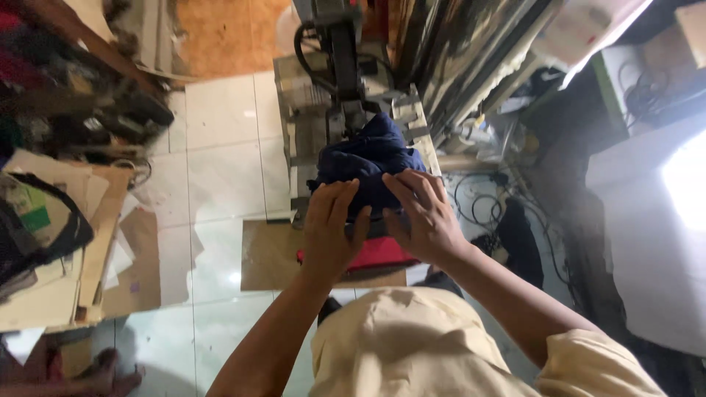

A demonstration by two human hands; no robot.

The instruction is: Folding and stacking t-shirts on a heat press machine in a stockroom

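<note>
A dark navy blue garment (371, 162) lies bunched in soft folds just above the centre of the frame, draped over the platen of a grey press machine (331, 88) whose column rises toward the top edge. The cloth is crumpled rather than spread flat, so no clear front or collar shows; its bulk runs roughly from the lower left to the upper right, narrowing to a peak toward the machine's column. The left hand (332, 229) lies on the near, lower-left edge of the fabric with fingers spread and flat, pressing on it without closing round anything. The right hand (423, 215) rests on the lower-right edge, fingers likewise stretched out and fanned over the cloth, thumb toward the middle. The garment thus sits just beyond both hands, touching their fingertips. Below the hands a red pad (375, 254) shows at the machine's near edge, over a brown cardboard sheet (268, 257) on the white tiled floor (220, 117).
</note>
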